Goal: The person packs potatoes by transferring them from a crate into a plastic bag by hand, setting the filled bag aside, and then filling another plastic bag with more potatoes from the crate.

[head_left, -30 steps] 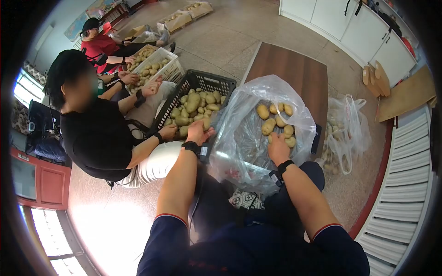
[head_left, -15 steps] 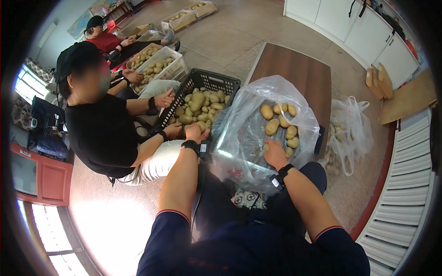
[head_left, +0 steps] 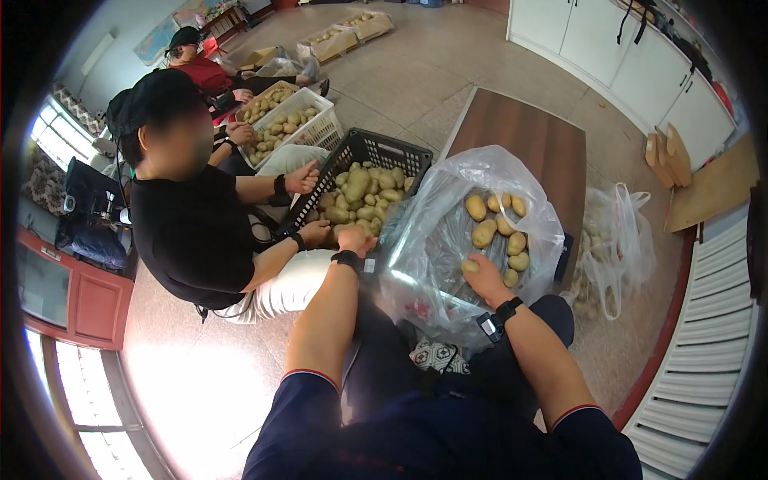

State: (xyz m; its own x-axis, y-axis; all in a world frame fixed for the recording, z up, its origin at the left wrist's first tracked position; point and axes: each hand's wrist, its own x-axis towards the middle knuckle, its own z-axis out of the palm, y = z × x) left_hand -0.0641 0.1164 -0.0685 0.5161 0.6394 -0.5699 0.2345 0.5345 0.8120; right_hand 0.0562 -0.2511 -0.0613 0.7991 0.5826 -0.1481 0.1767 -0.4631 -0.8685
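Evidently a piece was in hand: the right hand (head_left: 485,280) curled closed around a small, yellowish potato (head_left: 470,266) over the clear plastic bag (head_left: 422,242); the left hand (head_left: 350,238), fingers bent, neared the black slatted crate (head_left: 392,150), its grip unclear.

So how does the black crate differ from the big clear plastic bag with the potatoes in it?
The black crate has stiff, perforated walls, while the clear bag is thin, limp and wrinkled. The crate holds a large heap of potatoes; the bag holds far fewer. The crate's potatoes are piled together, while the bag's sit mostly toward its right side. Both are open at the top.
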